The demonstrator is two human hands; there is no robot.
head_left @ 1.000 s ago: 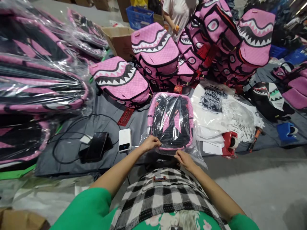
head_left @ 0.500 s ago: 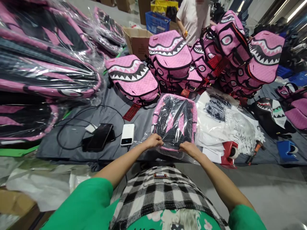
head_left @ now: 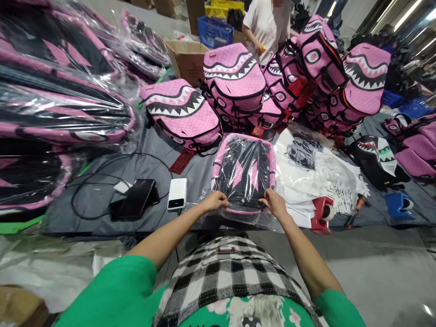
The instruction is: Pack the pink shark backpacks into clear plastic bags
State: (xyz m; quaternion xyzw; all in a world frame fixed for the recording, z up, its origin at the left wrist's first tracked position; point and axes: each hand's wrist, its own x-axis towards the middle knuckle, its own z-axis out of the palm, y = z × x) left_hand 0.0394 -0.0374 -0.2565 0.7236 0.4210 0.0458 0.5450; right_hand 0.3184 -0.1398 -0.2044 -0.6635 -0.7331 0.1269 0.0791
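A pink and black backpack (head_left: 244, 175) lies flat, straps side up, inside a clear plastic bag (head_left: 252, 219) at the table's front edge. My left hand (head_left: 216, 200) is closed on the bag near the backpack's lower left corner. At the lower right corner, my right hand (head_left: 273, 202) pinches the same plastic. Left of the bag are a white power bank (head_left: 177, 194) and a black phone (head_left: 139, 199). White printed plastic bags (head_left: 306, 159) lie just to its right.
Pink shark-face backpacks (head_left: 235, 77) are piled behind, with wrapped ones (head_left: 64, 109) stacked at left. A red tape dispenser (head_left: 322, 215), orange-handled tool (head_left: 358, 206) and blue dispenser (head_left: 399, 206) lie at right. A person (head_left: 267, 27) stands beyond the pile.
My right hand has moved slightly up along the bag's right side, while my left hand stays near the lower left corner. The whole view has shifted a little.
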